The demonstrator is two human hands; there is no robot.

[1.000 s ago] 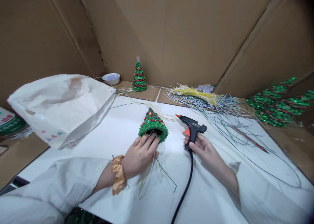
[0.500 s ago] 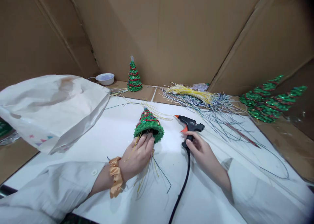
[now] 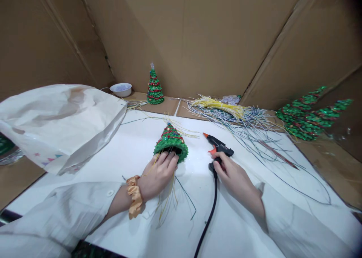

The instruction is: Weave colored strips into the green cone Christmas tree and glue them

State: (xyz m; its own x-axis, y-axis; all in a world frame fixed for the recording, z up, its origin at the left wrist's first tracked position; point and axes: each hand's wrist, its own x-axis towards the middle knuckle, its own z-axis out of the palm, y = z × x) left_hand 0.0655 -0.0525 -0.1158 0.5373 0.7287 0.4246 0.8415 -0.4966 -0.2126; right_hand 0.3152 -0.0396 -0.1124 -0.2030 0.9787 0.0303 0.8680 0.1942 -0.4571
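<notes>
At 10 o'clock, a white bowl (image 3: 121,93) holds pale lilac material (image 3: 121,87). Mid-way across the white desk (image 3: 113,156), a green tree (image 3: 169,140) tilts, tip to 12, hollow base to 6; the left hand (image 3: 158,179) has fingers in that opening, its grip's closure hidden. At the tree's 3 o'clock, the right hand's (image 3: 230,175) grip wraps a glue gun (image 3: 220,145), nozzle (image 3: 205,135) to 10. Cardboard walls (image 3: 212,35) stand behind.
</notes>
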